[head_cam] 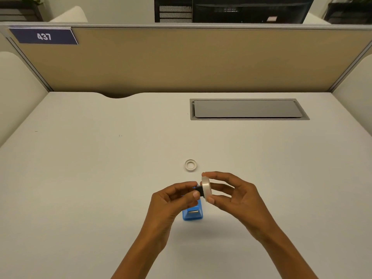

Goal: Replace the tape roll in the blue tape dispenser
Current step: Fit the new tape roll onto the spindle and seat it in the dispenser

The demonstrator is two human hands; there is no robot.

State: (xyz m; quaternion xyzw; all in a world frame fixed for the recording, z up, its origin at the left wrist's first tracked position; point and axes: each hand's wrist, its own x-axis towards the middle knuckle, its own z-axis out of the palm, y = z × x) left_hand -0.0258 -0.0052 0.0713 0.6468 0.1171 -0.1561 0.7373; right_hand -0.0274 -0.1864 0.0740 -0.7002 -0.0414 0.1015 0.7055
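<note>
The blue tape dispenser (192, 212) stands on the white desk (100, 178), its near end with a metal cutter showing below my hands. My right hand (231, 193) pinches a full clear tape roll (207, 188) edge-on between thumb and fingers, above the dispenser. My left hand (175, 198) grips a small black spindle (200, 191) that touches the roll's left face. A little farther back an empty white tape core (190, 165) lies flat on the desk.
A grey cable hatch (248, 109) is set into the desk at the back right. A tan partition (181, 61) with a "437" label (45, 36) closes off the far edge, and side panels stand left and right.
</note>
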